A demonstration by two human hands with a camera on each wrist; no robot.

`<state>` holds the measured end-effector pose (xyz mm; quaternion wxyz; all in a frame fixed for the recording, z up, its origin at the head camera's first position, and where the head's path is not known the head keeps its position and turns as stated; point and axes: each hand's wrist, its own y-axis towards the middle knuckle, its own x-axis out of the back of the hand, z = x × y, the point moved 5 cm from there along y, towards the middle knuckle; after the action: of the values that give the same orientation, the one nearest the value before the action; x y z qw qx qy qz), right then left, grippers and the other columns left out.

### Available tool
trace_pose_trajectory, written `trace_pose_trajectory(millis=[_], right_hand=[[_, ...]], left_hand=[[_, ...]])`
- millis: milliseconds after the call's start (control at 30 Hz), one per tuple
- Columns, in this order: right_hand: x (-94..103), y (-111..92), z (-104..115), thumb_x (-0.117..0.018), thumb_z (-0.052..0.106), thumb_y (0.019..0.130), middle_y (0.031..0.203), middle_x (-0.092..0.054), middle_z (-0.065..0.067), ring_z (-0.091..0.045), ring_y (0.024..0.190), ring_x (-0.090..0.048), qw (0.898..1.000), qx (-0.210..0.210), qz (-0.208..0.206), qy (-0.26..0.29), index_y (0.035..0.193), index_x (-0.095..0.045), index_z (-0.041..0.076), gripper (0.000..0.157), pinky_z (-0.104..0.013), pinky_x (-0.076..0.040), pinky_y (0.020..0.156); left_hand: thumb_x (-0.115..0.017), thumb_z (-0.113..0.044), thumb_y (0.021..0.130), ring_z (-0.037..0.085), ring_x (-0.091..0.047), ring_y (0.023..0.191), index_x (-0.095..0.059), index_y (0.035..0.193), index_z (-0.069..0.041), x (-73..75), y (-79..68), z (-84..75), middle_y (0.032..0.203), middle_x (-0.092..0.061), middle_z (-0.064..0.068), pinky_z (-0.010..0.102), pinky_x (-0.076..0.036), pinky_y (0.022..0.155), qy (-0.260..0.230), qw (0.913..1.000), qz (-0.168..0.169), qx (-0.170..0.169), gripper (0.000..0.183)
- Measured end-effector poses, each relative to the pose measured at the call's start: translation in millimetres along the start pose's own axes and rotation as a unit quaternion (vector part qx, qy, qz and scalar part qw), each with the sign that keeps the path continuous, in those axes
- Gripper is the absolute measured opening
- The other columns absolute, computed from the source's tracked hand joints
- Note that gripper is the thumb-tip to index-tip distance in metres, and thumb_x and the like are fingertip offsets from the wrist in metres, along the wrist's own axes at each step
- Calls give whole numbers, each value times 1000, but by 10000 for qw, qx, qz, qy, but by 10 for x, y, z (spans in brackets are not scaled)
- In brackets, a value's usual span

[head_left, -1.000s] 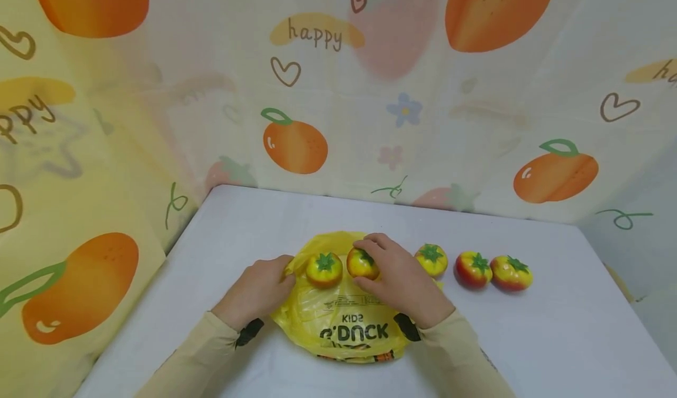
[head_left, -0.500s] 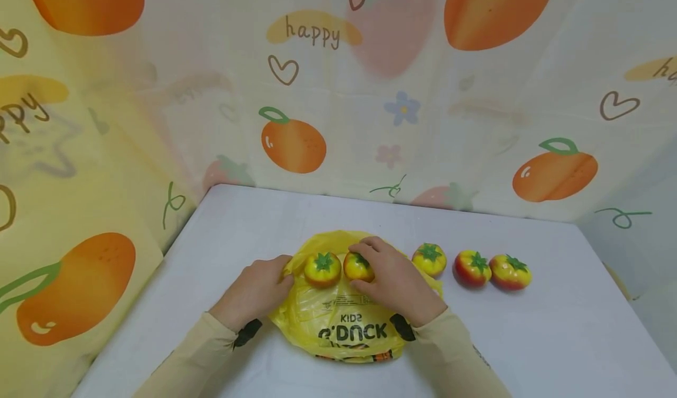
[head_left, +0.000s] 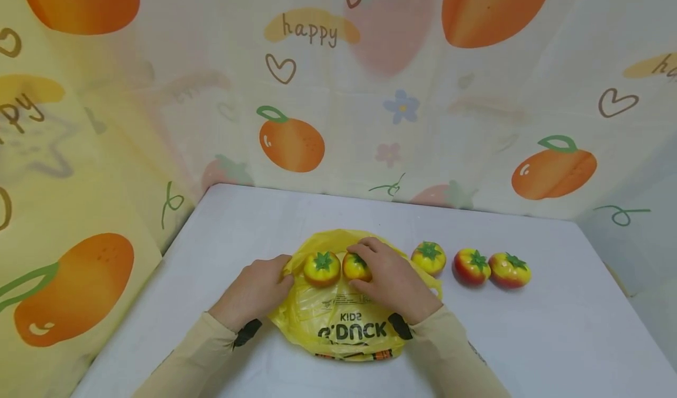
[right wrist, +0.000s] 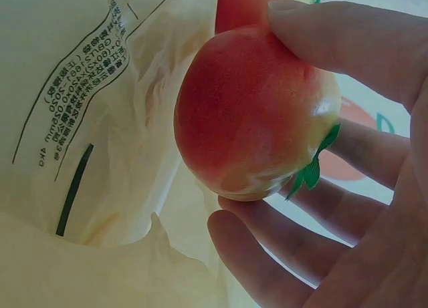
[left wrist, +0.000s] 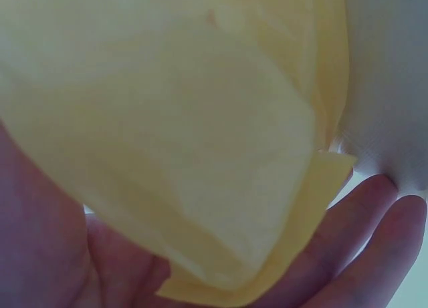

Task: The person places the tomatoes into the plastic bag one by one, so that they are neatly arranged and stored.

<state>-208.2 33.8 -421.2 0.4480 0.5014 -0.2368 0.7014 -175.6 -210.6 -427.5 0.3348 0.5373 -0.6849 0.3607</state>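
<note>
A yellow plastic bag [head_left: 338, 307] with black print lies on the table, its film bunched at the left edge. My left hand [head_left: 256, 289] pinches that edge between thumb and fingers; in the left wrist view, yellow film [left wrist: 200, 154] covers part of the hand. My right hand [head_left: 394, 280] holds a red-and-yellow toy tomato [right wrist: 251, 114] with a green leaf top, thumb on one side and fingers on the other. Left of it, another toy tomato [head_left: 322, 269] sits at the bag's far end. Whether it lies inside or on top of the film, I cannot tell.
To the right of the bag, three more toy tomatoes stand in a row: one close to the bag [head_left: 429, 258], one in the middle [head_left: 472, 267] and one at the end [head_left: 510, 270]. The white table [head_left: 576, 327] meets a fruit-printed cloth backdrop [head_left: 338, 121].
My right hand has shifted very slightly left with the toy tomato, ending nearer the other one. The left hand keeps its grip on the bag. The view has drifted a little.
</note>
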Motion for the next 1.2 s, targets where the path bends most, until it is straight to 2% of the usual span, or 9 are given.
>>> trace_pose_trajectory(millis=[433, 1200], right_hand=[[-37, 7, -18, -86, 32, 94, 145, -62, -3, -22, 124, -65, 9999, -93, 69, -39, 146, -65, 18, 58, -45, -55, 111], [-89, 10, -27, -85, 35, 94, 145, -62, -3, -21, 123, -64, 9994, -237, 249, -90, 148, -63, 18, 61, -43, -55, 111]], left_hand=[[-61, -18, 105, 17, -63, 80, -65, 141, -4, 8, 3, -24, 113, -78, 9, 40, -57, 81, 4, 10000, 57, 8, 39], [-61, -19, 104, 16, -61, 76, -65, 141, -4, -5, 3, -16, 108, -76, 7, 36, -54, 75, -12, 9999, 105, 60, 39]])
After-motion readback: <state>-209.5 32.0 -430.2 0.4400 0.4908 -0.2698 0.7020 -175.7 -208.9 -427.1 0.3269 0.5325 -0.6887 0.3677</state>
